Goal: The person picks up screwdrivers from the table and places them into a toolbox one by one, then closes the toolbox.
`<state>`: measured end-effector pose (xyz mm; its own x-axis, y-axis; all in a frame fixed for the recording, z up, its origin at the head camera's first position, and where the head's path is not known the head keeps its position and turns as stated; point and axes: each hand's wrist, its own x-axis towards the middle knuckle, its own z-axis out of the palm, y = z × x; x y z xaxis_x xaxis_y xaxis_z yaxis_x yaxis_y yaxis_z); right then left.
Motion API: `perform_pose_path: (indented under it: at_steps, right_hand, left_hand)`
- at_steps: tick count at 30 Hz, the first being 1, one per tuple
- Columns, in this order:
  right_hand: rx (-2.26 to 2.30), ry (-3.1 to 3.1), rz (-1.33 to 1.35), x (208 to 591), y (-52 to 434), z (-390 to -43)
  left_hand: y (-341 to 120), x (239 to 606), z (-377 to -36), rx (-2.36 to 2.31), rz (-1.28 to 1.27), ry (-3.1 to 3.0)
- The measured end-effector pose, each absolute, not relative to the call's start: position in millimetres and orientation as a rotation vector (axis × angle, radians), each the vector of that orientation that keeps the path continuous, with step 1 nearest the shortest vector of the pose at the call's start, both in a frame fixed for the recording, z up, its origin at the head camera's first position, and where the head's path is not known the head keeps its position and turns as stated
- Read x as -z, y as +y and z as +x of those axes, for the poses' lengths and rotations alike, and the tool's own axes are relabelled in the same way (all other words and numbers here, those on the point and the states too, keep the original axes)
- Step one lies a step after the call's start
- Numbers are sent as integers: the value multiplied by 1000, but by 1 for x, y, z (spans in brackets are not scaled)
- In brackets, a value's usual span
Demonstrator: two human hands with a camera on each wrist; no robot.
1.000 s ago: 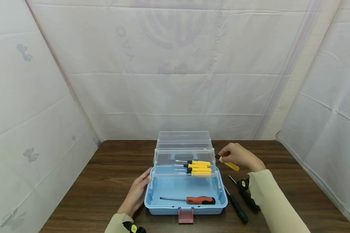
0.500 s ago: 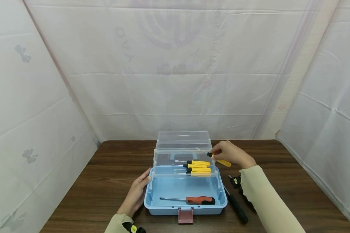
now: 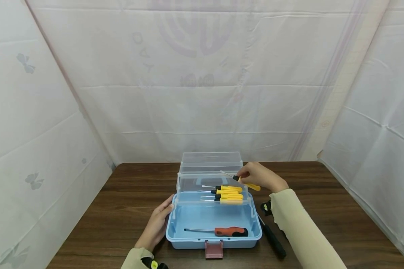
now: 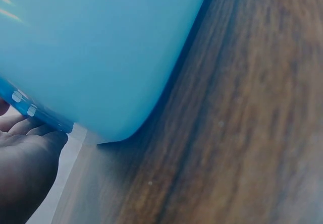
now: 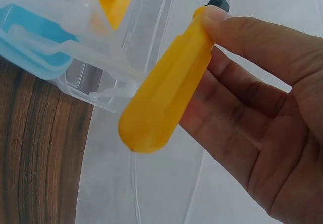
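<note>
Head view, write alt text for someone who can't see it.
A right hand pinches a yellow screwdriver beside the clear trays of an open blue toolbox; the left hand touches its side. Four more yellow-handled screwdrivers and an orange-handled one lie inside.

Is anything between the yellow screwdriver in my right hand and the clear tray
Nothing visible is. Your right hand pinches the yellow screwdriver by the right end of the clear tray, where other yellow screwdrivers lie.

Makeshift booth, white printed sheeting (image 3: 202, 82) on 3 sides, dark wood-grain tabletop (image 3: 134, 194)
</note>
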<state>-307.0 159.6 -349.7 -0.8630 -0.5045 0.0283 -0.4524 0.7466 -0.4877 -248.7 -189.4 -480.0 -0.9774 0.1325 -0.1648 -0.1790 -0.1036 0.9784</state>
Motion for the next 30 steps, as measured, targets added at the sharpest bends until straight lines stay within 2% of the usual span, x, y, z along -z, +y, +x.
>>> perform_pose_path:
  at_steps: [30]
  right_hand:
    - [674,2867,-958,354,123,-313]
  left_hand:
    - [-188,478,-247,-2193,-26,1952]
